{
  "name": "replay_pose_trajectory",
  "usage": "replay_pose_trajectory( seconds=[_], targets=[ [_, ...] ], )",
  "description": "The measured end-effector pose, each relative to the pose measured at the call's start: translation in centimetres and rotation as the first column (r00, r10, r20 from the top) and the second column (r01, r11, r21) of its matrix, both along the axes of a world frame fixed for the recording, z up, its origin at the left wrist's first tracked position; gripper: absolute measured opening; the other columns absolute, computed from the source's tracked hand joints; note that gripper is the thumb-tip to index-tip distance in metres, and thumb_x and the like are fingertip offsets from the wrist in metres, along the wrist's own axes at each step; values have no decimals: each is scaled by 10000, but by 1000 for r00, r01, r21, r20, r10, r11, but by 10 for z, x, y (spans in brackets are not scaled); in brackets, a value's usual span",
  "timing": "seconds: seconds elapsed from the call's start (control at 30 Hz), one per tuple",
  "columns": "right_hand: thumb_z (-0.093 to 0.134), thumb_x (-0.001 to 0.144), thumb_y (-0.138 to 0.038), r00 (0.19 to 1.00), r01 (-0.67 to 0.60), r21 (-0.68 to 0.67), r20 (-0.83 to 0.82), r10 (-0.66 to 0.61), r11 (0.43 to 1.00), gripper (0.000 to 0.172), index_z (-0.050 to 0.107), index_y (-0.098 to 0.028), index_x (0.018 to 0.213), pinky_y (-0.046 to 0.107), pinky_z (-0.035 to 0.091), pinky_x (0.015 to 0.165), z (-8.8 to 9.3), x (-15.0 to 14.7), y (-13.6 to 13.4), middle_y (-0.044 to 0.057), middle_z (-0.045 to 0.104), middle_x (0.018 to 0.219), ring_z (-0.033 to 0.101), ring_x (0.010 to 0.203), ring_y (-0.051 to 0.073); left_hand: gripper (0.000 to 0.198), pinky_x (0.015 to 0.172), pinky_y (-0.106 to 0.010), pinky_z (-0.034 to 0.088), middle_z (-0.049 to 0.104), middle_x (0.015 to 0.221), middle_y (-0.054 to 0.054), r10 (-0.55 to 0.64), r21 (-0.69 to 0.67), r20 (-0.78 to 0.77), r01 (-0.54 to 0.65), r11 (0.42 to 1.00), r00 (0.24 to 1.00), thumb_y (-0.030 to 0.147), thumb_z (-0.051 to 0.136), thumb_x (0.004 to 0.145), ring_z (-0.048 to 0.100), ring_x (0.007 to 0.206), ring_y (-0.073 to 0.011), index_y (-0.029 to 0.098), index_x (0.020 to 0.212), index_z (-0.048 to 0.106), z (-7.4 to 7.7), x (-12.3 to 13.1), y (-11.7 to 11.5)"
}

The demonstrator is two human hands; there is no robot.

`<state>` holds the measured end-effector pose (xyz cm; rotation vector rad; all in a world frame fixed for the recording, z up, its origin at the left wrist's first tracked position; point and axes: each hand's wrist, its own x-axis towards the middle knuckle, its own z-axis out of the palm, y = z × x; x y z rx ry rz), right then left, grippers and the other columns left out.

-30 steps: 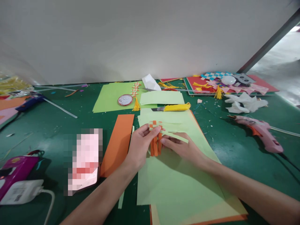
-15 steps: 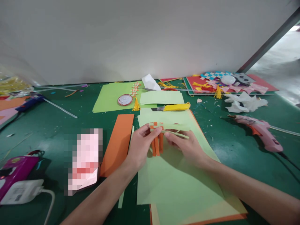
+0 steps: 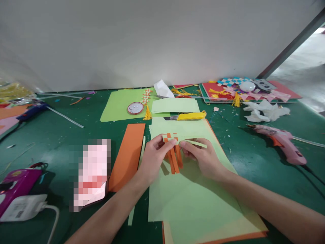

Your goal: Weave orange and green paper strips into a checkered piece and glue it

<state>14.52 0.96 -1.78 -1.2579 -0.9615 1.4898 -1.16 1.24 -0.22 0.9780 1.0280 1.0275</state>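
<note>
My left hand (image 3: 154,154) is closed on a small woven paper piece (image 3: 169,136), a checker of orange and pale green strips, pinched between thumb and fingers. Orange strip ends (image 3: 174,161) hang loose below it. Just to the right, my right hand (image 3: 203,154) pinches a pale green paper strip (image 3: 198,143) whose free end points right. Whether that strip is woven into the checker is hidden by my fingers. Beneath both hands lies a stack of pale green paper sheets (image 3: 193,200), with orange paper showing at its edges.
A yellow utility knife (image 3: 191,116) lies above the stack, blade exposed. Left are an orange paper piece (image 3: 128,157), a phone (image 3: 92,176) and a white plug adapter (image 3: 24,208). A pink glue gun (image 3: 281,142) rests right, near crumpled tissue (image 3: 266,111). A blue glue gun (image 3: 33,110) is far left.
The orange strip ends have swung slightly right and lower. The pale green strip in my right hand now shows as one strip, angled a little lower, with the right fingers drawn closer together.
</note>
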Motion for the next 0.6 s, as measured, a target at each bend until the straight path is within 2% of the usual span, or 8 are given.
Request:
replay_pose_trajectory(
  seconds=[0.2,0.37,0.5,0.6],
  targets=[
    [771,669,-453,999,4,-47,-34,-5,999,317,633,-168,661,264,392,571,5,-1,2,1,575,632,492,609,124,278,880,-312,506,714,1027,-59,-34,-13,-12,34,999,999,300,721,783,660,969,-204,172,1023,665,2,3,1],
    [790,644,-449,998,38,-98,-50,-43,994,331,626,-169,711,275,417,589,6,-1,3,23,631,679,543,627,134,280,849,-318,533,727,1024,-73,-40,-18,-37,40,999,998,284,721,779,680,952,-215,149,1015,658,2,5,1],
    [768,684,-445,998,6,-50,-69,-10,999,314,598,-181,677,260,393,553,3,-1,3,3,605,635,535,604,123,255,802,-300,552,735,973,-60,-49,-11,-35,48,999,998,288,713,786,697,882,-200,150,993,659,3,5,1],
    [743,722,-443,997,-40,9,-69,41,999,268,650,-193,751,261,382,520,2,0,3,13,621,676,537,600,128,251,795,-286,557,736,977,-53,-36,3,-35,36,999,999,262,719,775,701,879,-191,155,993,656,3,5,1]
  ],
)
